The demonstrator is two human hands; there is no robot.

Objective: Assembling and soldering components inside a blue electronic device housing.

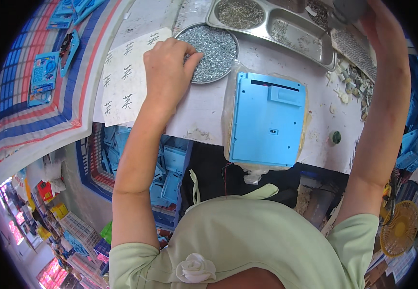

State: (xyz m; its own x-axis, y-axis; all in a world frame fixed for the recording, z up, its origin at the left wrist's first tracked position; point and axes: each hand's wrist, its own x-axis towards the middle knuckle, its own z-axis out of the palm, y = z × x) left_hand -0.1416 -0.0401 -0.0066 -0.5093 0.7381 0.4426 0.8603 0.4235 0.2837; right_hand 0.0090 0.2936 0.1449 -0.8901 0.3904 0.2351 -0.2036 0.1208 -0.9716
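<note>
My left hand rests over the near left edge of a round metal dish full of small silver screws. Its fingers are curled and its thumb meets the index finger; whatever lies between them is hidden. Up at the top right, my right hand is wrapped round a dark grey rounded object, cut off by the picture's edge. Between my arms a light blue plastic housing lies flat on a plastic-wrapped pad, with a slot, a raised panel and a small switch showing.
A steel compartment tray with small metal parts stands behind the housing. Loose scraps lie at the right, near a small green round thing. Written paper lies at left. A crate of blue housings sits below the table edge.
</note>
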